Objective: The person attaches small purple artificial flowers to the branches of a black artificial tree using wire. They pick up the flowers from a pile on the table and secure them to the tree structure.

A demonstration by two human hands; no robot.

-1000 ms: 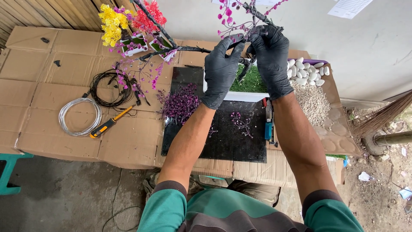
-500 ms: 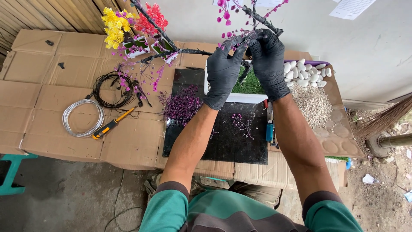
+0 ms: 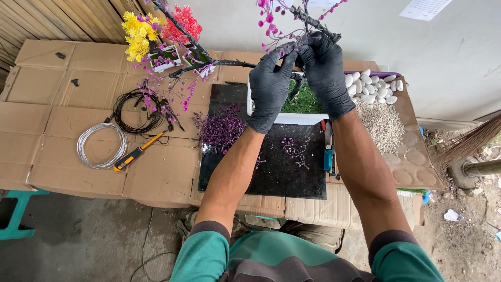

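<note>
We take the black board (image 3: 282,167) on the cardboard-covered table (image 3: 47,130) as our landmark. Above its far edge, our left hand (image 3: 269,91) and right hand (image 3: 326,70), both in black gloves, meet at a dark wrapped branch (image 3: 318,23) of a small artificial tree with pink blossoms (image 3: 269,21). The left hand's fingers are pinched on the branch from below, and the right hand closes on it from the other side; what exactly sits between the fingertips we cannot make out, perhaps a thin wire. The tree rises from a white tray with green turf (image 3: 305,104), which lies on the board's far edge.

On the board lie a heap of purple sprigs (image 3: 219,128) at its left side and one small purple sprig (image 3: 295,151) near its middle. A blue cutter (image 3: 327,156) lies along its right edge. Right of the board are white pebbles (image 3: 373,86) and grey gravel (image 3: 383,122). Left of it lie a black wire coil (image 3: 136,109), a silvery wire coil (image 3: 102,146) and orange-handled pliers (image 3: 138,154).
</note>
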